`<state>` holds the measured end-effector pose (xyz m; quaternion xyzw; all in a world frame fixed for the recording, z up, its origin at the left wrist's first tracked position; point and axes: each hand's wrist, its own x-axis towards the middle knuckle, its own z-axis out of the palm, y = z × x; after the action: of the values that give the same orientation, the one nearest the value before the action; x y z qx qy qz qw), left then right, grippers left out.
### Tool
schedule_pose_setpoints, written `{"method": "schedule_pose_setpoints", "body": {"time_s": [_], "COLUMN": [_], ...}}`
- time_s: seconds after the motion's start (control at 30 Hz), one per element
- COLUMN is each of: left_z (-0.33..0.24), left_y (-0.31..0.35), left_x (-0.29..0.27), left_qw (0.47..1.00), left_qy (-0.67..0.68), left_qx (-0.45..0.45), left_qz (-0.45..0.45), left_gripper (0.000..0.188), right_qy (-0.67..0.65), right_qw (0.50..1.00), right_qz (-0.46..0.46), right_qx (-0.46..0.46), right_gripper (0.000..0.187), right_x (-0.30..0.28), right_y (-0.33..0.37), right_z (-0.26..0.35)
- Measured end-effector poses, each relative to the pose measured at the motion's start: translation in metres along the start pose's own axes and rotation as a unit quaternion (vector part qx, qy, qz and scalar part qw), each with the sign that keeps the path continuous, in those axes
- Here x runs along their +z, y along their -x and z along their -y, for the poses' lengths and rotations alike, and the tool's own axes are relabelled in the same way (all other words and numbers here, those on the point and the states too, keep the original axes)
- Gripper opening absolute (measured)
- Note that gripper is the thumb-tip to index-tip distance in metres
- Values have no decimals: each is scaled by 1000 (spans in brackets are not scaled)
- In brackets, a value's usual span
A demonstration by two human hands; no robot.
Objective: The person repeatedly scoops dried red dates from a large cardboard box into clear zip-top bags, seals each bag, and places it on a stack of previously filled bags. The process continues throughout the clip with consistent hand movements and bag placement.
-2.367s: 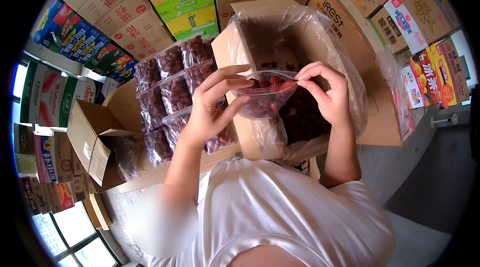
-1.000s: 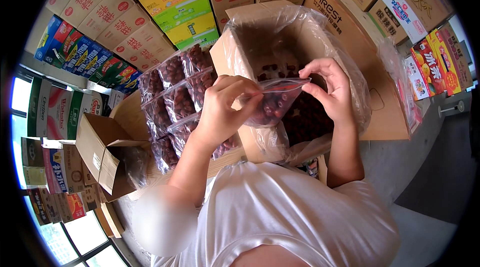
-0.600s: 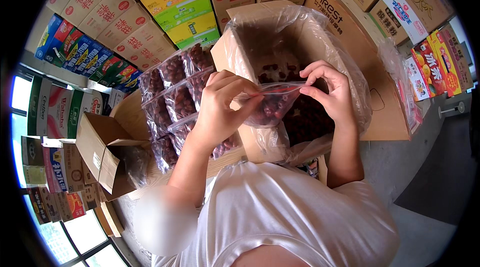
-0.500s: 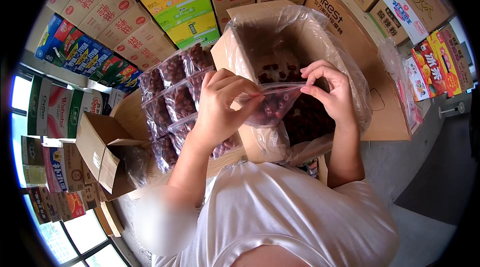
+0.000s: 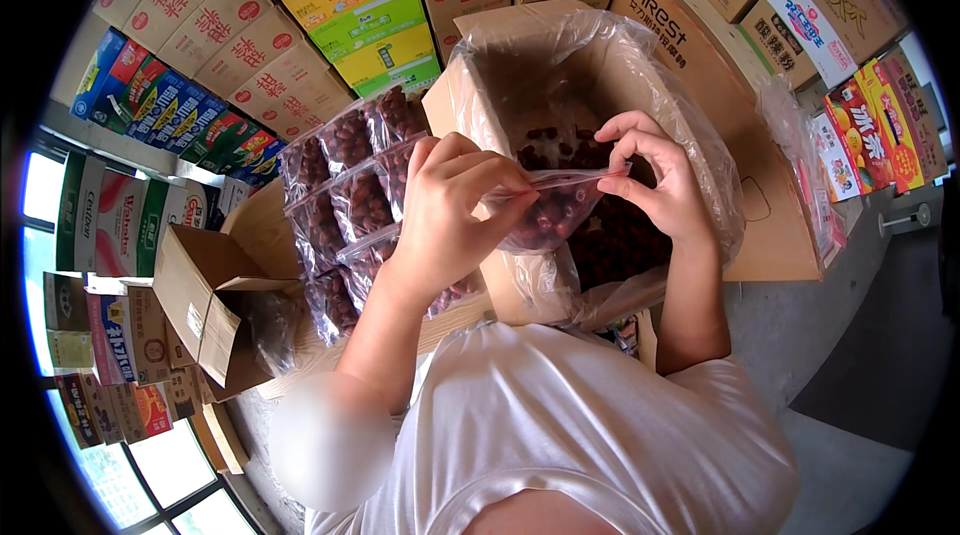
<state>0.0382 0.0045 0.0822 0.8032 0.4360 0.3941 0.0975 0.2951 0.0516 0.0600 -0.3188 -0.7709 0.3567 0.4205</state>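
Observation:
A clear zip bag point(image 5: 550, 219) of dark red dates hangs by its top edge between my two hands. My left hand point(image 5: 455, 205) pinches the zip strip near its left end, thumb against the fingers. At the right end, my right hand point(image 5: 660, 175) grips the strip between thumb and forefinger, its other fingers curled loosely. Below and behind the bag stands a large cardboard box point(image 5: 455, 85) lined with clear plastic, with loose dates point(image 5: 625, 245) in its bottom. Left of it, several filled bags of dates point(image 5: 358, 203) lie in rows on a wooden table point(image 5: 262, 225).
A small open carton point(image 5: 205, 305) with a crumpled plastic bag point(image 5: 272, 330) in it stands at the table's left end. Stacked cartons point(image 5: 255, 55) line the far side and the left. A big flattened-looking brown carton point(image 5: 760, 225) is right of the lined box.
Both hands stay on the zip strip. My left hand has slid slightly right along it, and the right hand's fingers have shifted a little.

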Motion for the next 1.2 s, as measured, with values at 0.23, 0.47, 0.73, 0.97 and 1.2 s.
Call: {"method": "schedule_pose_setpoints", "body": {"time_s": [0.23,0.47,0.73,0.97,1.2], "left_z": [1,-1,-2,-4,-6], "left_y": [1,0,-1,-2,-3], "left_x": [0,1,1,1,0], "left_qw": [1000,1000,1000,1000,1000], "left_qy": [1,11,8,11,-2], "left_qx": [3,1,8,7,5], "left_qz": [-2,-4,-4,-2,12], "left_gripper": [14,14,14,14,14], "right_qy": [-36,-16,48,69,80], "right_qw": [999,999,998,997,995], "right_qz": [-1,-34,1,23,52], "right_qx": [23,4,-31,-32,-25], "right_gripper": [19,20,21,20,19], "right_x": [-8,0,-1,2,5], "right_y": [6,2,0,-6,-12], "right_z": [-4,9,5,16,26]}}
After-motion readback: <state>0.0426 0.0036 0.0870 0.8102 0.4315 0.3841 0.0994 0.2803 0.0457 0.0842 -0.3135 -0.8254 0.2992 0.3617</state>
